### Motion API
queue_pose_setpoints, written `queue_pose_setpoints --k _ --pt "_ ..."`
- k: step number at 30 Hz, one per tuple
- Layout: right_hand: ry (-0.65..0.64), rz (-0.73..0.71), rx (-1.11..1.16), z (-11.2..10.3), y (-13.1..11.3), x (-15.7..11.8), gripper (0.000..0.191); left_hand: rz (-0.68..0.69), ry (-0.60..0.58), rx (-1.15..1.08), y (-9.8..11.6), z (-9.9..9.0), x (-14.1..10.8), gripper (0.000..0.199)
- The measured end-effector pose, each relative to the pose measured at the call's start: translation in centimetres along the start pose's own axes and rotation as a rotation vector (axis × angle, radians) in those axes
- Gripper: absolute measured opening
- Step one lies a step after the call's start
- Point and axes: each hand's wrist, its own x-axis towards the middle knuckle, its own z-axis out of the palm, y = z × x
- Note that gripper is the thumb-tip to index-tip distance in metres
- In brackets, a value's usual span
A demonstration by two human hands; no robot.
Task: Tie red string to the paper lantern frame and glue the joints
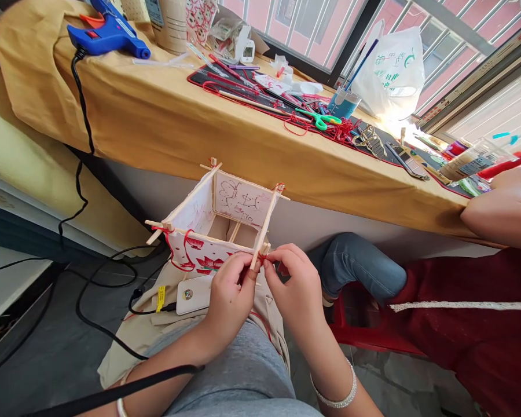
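A square paper lantern [219, 223] made of thin wooden sticks rests on my lap, with hand-drawn paper panels and red thread at its corners. My left hand [228, 301] and my right hand [293, 284] both pinch its near corner, where sticks cross and a red thread [260, 256] is wound. The fingers hide most of that joint. The lantern is open at the top, and wooden crosspieces show inside it.
A yellow-clothed table [243, 150] runs along the window, holding a blue glue gun [106, 35], green scissors [319, 119] and red cord. A white power bank [195, 292] lies on my lap. Black cables trail across the floor. A seated person's hand [501, 208] rests at the table's edge.
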Motion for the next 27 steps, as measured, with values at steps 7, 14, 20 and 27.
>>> queue_pose_setpoints --k 7,14,20,27 --pt "0.140 -0.120 0.103 0.4 -0.1 -0.6 0.011 0.051 -0.001 0.013 0.4 0.0 0.0 0.013" --pt "0.196 -0.252 0.046 0.5 -0.2 -0.8 0.010 0.113 0.022 0.017 0.3 0.0 -0.1 0.013" --pt "0.462 -0.274 -0.075 0.0 0.0 -1.4 0.013 0.091 0.018 0.079 0.3 0.1 -0.2 0.013" --pt "0.245 -0.362 -0.027 0.0 0.2 -0.9 0.011 0.141 0.016 0.076 0.2 0.1 -0.2 0.012"
